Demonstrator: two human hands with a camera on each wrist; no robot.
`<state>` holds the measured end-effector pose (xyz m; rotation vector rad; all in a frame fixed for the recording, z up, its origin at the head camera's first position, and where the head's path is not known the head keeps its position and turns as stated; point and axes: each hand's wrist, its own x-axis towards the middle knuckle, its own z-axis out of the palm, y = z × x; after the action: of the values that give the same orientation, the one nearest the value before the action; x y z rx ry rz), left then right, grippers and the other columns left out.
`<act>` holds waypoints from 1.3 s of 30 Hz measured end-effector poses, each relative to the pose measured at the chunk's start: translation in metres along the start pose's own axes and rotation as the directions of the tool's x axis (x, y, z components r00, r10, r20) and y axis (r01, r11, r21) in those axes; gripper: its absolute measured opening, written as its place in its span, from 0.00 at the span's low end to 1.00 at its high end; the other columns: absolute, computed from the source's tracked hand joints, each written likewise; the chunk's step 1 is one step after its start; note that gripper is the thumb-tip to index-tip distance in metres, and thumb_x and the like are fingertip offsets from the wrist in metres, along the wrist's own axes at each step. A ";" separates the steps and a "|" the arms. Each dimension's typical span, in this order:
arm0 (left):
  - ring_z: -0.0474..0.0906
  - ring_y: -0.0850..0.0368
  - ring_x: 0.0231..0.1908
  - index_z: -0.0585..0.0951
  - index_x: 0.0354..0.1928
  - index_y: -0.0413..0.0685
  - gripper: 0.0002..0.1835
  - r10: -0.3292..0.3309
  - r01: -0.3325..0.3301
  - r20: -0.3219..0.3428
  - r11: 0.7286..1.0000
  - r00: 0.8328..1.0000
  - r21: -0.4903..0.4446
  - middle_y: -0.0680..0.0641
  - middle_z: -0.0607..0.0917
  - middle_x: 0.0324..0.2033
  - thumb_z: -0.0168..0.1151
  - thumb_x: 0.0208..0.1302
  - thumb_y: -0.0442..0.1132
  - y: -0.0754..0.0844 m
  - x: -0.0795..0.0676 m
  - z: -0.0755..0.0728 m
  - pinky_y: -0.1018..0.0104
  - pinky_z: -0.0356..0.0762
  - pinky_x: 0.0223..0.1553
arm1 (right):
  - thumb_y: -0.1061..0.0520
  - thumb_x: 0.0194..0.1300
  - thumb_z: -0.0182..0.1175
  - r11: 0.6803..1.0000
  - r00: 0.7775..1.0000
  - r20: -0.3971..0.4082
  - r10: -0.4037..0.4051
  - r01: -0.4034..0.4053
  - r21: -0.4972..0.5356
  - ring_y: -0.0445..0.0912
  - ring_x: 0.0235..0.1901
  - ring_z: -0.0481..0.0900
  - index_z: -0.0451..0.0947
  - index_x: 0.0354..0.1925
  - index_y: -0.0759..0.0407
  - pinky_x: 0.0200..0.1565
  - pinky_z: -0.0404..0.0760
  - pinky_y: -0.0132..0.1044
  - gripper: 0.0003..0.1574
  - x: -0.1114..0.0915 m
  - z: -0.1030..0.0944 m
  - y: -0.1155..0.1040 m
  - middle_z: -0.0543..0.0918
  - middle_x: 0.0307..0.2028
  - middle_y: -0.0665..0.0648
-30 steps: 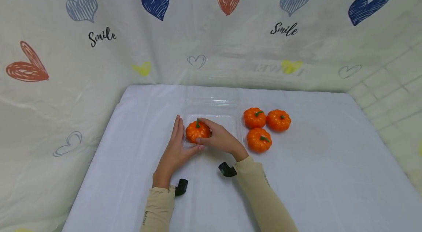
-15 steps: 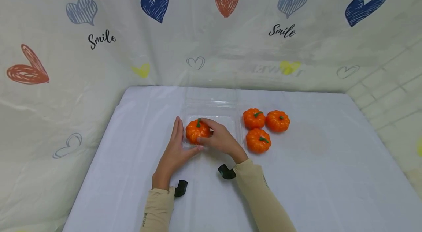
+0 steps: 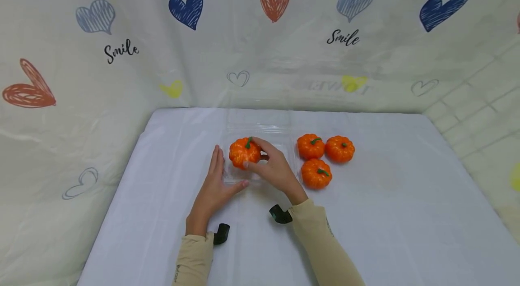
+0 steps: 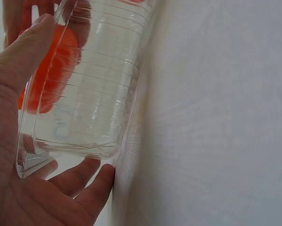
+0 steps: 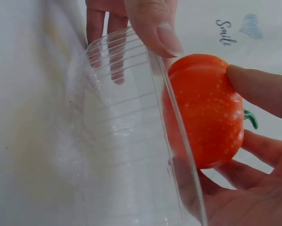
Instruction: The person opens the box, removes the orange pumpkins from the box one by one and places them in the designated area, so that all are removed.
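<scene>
A small orange pumpkin point(image 3: 243, 153) with a green stem is held by my right hand point(image 3: 274, 168), thumb at its near side and fingers behind. It hangs at the left part of a clear plastic clamshell box point(image 3: 280, 153). In the right wrist view the pumpkin point(image 5: 207, 113) is partly above the box's rim and partly seen through its wall. My left hand point(image 3: 213, 193) rests against the box's near left corner. Its fingers lie fairly straight along the left side and its thumb reaches along the front; the left wrist view shows this corner between thumb and fingers.
Right of the box sit three more pumpkins: one at the back point(image 3: 310, 146), one farther right point(image 3: 340, 149) and one in front point(image 3: 316, 173). The transparent lid point(image 3: 258, 117) stands raised behind, near the backdrop point(image 3: 252, 51). White cloth point(image 3: 386, 214) covers the table.
My right hand has raised the pumpkin from low in the box, moving it slightly away from me. The left hand has stayed at the corner. The head view has shifted slightly.
</scene>
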<state>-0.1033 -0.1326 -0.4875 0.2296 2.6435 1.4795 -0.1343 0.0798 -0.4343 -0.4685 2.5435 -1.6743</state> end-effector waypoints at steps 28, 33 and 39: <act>0.42 0.45 0.84 0.37 0.88 0.51 0.66 0.016 -0.015 -0.009 0.999 1.000 0.036 0.57 0.32 0.86 0.71 0.66 0.67 0.000 -0.002 0.001 0.37 0.48 0.79 | 0.54 0.68 0.75 0.998 0.975 -0.217 0.046 -0.035 0.050 0.56 0.64 0.76 0.69 0.78 0.63 0.64 0.79 0.58 0.46 -0.052 -0.056 0.000 0.74 0.73 0.59; 0.47 0.45 0.83 0.37 0.88 0.52 0.67 0.020 -0.020 -0.008 1.000 1.000 0.023 0.58 0.32 0.85 0.71 0.65 0.68 0.000 -0.002 0.002 0.38 0.49 0.79 | 0.50 0.68 0.75 0.995 0.961 -0.258 0.098 -0.096 0.020 0.54 0.63 0.76 0.69 0.78 0.59 0.62 0.77 0.59 0.47 -0.062 -0.068 0.005 0.75 0.72 0.57; 0.49 0.44 0.83 0.36 0.87 0.50 0.67 0.046 -0.046 -0.014 0.998 0.999 0.036 0.54 0.33 0.86 0.71 0.66 0.68 -0.003 -0.002 0.003 0.39 0.49 0.79 | 0.53 0.68 0.75 0.997 0.946 -0.315 0.071 -0.066 0.027 0.54 0.70 0.71 0.70 0.77 0.59 0.71 0.71 0.56 0.45 -0.069 -0.085 0.007 0.74 0.72 0.58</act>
<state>-0.1014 -0.1320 -0.4910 0.2856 2.6961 1.4534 -0.0883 0.1771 -0.4139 -0.1136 2.7188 -1.8774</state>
